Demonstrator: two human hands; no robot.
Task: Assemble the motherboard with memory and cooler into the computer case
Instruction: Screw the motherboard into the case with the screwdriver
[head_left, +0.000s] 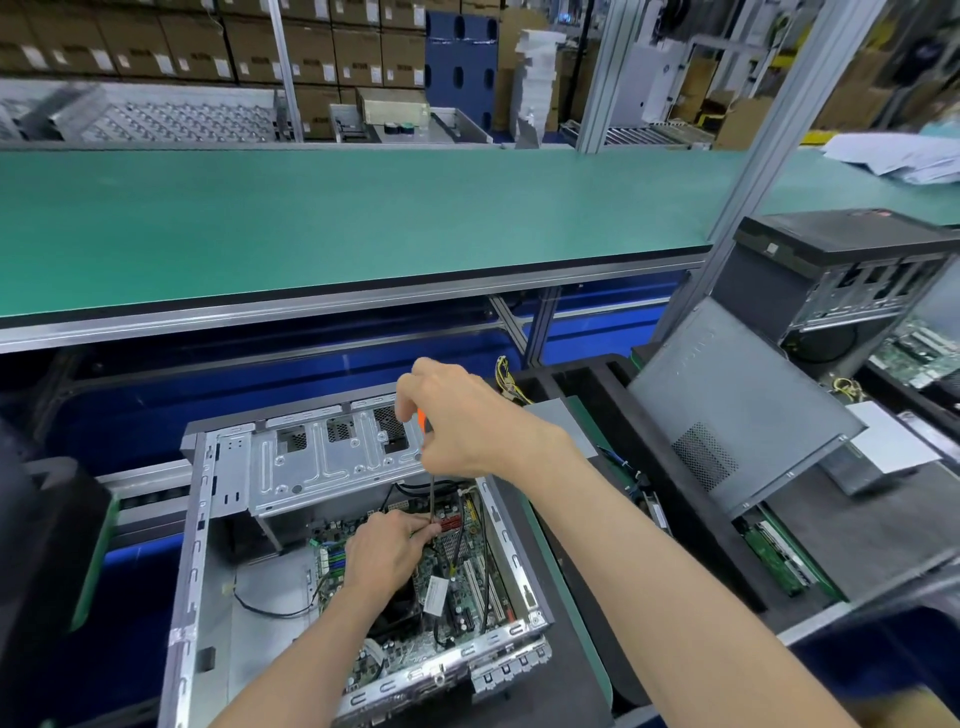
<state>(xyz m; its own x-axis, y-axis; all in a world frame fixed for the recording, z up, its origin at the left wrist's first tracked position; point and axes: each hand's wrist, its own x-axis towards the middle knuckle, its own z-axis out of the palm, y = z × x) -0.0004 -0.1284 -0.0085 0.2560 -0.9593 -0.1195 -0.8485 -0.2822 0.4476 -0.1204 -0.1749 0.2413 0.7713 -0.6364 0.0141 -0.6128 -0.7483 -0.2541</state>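
Observation:
An open grey computer case (200, 561) lies on its side below me. The green motherboard (457, 582) sits inside it, with blue memory slots (332, 558) at its left and a black cooler (397, 608) partly hidden under my left forearm. My right hand (457, 421) grips the orange handle of a screwdriver (432, 499) held upright over the board. My left hand (387, 551) pinches the metal shaft near its tip, close to a red connector (453, 522). The tip itself is hidden by my fingers.
A silver drive cage (311, 462) spans the case's far end. A loose grey side panel (727, 410) leans at the right, beside a second black case (841, 280). A long green bench (337, 223) runs behind. Black foam trays (623, 519) surround the case.

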